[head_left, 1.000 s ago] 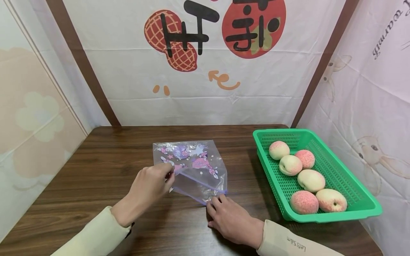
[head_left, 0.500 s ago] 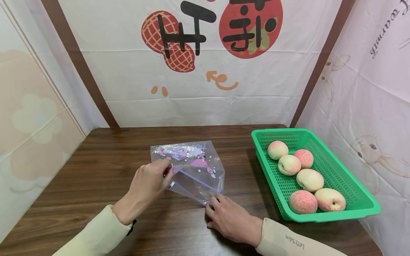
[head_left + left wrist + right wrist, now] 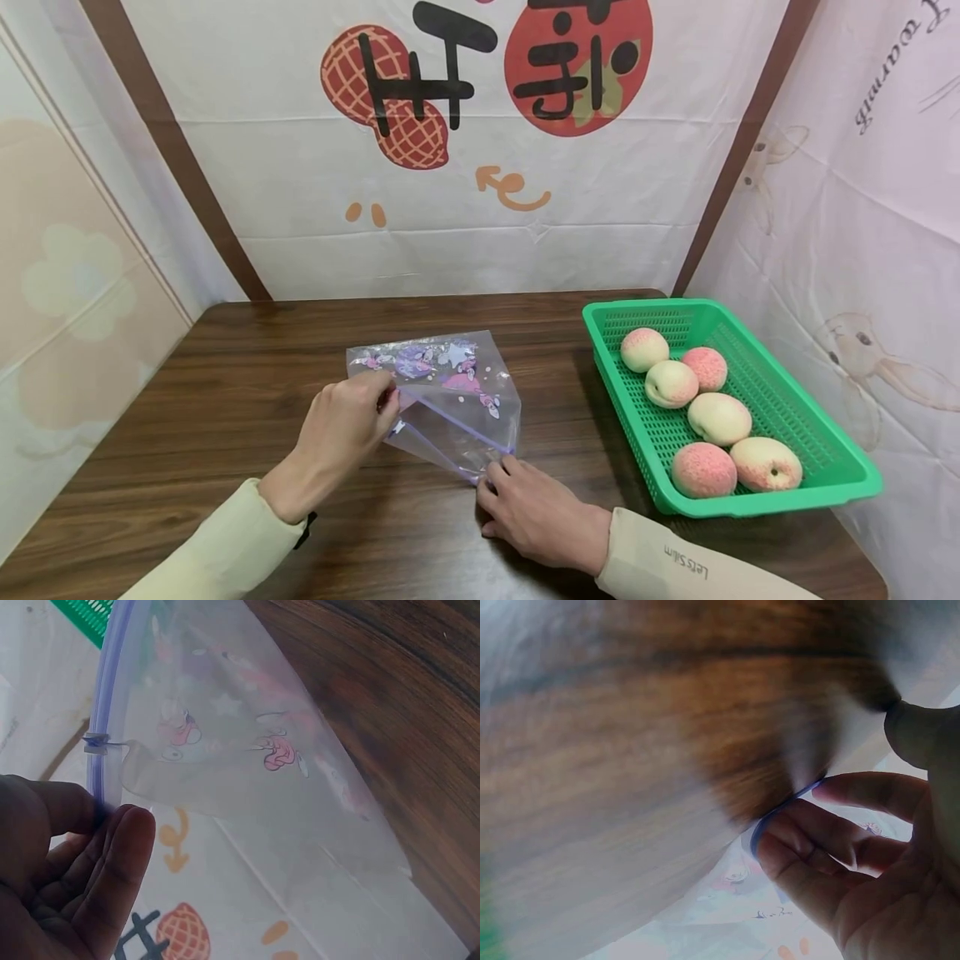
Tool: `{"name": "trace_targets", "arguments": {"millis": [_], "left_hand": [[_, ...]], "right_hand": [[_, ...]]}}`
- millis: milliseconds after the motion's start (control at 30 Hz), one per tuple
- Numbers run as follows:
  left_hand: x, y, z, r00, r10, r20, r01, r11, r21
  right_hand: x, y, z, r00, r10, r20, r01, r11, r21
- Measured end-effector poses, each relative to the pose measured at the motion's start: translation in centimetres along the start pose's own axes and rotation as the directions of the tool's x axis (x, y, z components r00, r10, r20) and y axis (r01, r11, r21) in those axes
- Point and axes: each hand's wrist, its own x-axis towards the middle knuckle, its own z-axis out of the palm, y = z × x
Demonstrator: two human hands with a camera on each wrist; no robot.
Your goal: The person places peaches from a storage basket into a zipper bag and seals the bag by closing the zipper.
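A clear zip bag (image 3: 461, 400) printed with pink and purple cartoon figures lies on the wooden table, its purple-edged mouth parted towards me. Thumb and fingers of my left hand (image 3: 341, 429) pinch the upper edge at the mouth's left side and lift it a little. A small slider (image 3: 96, 742) sits on the purple zip just past those fingers in the left wrist view. My right hand (image 3: 532, 508) rests low on the table at the mouth's right corner, its curled fingers holding the purple edge. The bag looks flat, with nothing visible inside.
Right of the bag stands a green plastic basket (image 3: 840, 496) holding several pink-and-cream peaches (image 3: 720, 419). Printed cloth (image 3: 285, 167) hangs behind the table (image 3: 247, 375) and along both sides.
The whole scene has slid slightly left in the head view. The bag's far left corner has come a little nearer. Both hands keep their hold on the zip bag.
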Motion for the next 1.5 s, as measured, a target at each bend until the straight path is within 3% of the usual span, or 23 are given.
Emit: {"name": "trace_targets", "arguments": {"millis": [267, 633, 967, 1200, 1333, 1500], "left_hand": [[0.2, -0.1, -0.2, 0.999, -0.007, 0.042, 0.007, 1.000, 0.018], [0.6, 0.2, -0.4, 0.987, -0.001, 0.163, -0.004, 1.000, 0.029], [0.6, 0.4, -0.1, 0.969, -0.033, 0.245, 0.034, 0.999, 0.002], [0.6, 0.7, 0.0, 0.962, -0.048, 0.268, 0.053, 0.999, -0.011], [0.7, 0.9, -0.2, 0.946, -0.077, 0.314, 0.095, 0.995, -0.042], [0.8, 1.0, -0.4, 0.904, -0.118, 0.412, 0.175, 0.979, -0.103]], "right_hand": [[0.1, 0.2, -0.5, 1.000, 0.013, 0.017, -0.013, 1.000, 0.017], [0.3, 1.0, -0.9, 0.983, 0.078, 0.166, -0.104, 0.982, 0.156], [0.3, 1.4, -0.7, 0.975, 0.131, 0.177, -0.169, 0.961, 0.219], [0.2, 1.7, -0.4, 0.970, 0.159, 0.185, -0.205, 0.941, 0.269], [0.1, 1.9, -0.2, 0.971, 0.163, 0.173, -0.206, 0.939, 0.274], [-0.1, 2.0, 0.0, 0.973, 0.170, 0.158, -0.208, 0.941, 0.268]]}}
